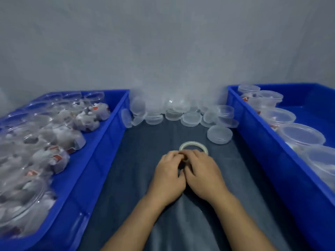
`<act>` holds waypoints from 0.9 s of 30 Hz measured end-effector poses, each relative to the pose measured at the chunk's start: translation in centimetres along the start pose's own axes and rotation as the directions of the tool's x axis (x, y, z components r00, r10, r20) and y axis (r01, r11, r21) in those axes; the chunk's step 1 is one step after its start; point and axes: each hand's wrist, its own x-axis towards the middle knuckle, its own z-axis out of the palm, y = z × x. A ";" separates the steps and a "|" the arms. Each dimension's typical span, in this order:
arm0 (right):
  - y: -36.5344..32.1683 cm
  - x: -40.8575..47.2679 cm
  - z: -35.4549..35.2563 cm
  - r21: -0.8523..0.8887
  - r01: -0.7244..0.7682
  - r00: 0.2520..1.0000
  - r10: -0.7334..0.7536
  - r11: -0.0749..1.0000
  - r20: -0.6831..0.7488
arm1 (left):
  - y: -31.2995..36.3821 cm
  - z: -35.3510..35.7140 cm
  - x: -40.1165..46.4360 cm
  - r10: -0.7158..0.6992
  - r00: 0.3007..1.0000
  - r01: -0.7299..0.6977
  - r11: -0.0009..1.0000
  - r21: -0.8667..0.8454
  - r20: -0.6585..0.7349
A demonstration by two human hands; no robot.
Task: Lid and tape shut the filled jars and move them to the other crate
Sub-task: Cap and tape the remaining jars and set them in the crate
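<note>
The tape roll (193,147) lies flat at centre of the counter (141,160), both hands meeting on its near edge. The left hand (167,175) and right hand (201,175) each have a curled grip pinching there, probably seeking the tape's end. Loose lids (219,134) wait at 12 o'clock, unlidded filled jars (58,136) in the 9 o'clock crate (101,142), and lidded jars (301,134) in the 3 o'clock crate (257,142).

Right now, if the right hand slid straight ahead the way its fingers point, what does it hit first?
Most likely the tape roll: the right hand already has its fingertips at the near edge. Beyond it lies bare cloth, then the loose lids, though depth is hard to judge.
</note>
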 end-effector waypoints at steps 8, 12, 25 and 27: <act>-1.2 0.9 -0.2 0.084 -0.004 1.000 0.005 0.996 -0.007 | -0.4 -0.3 0.0 -0.022 1.000 0.018 0.990 -0.137 -0.023; -3.1 3.9 -0.5 0.149 0.040 0.999 -0.040 0.988 -0.004 | -0.7 -2.3 1.0 -0.118 0.987 0.082 0.952 -0.294 -0.107; -18.1 23.9 2.6 0.127 0.318 0.945 -0.325 0.939 0.041 | -6.4 -8.7 6.9 -0.420 0.757 0.061 0.807 -0.587 -0.500; -19.1 27.1 3.6 0.066 0.320 0.938 -0.326 0.945 0.119 | -6.5 -8.1 6.3 -0.395 0.758 0.111 0.862 -0.494 -0.519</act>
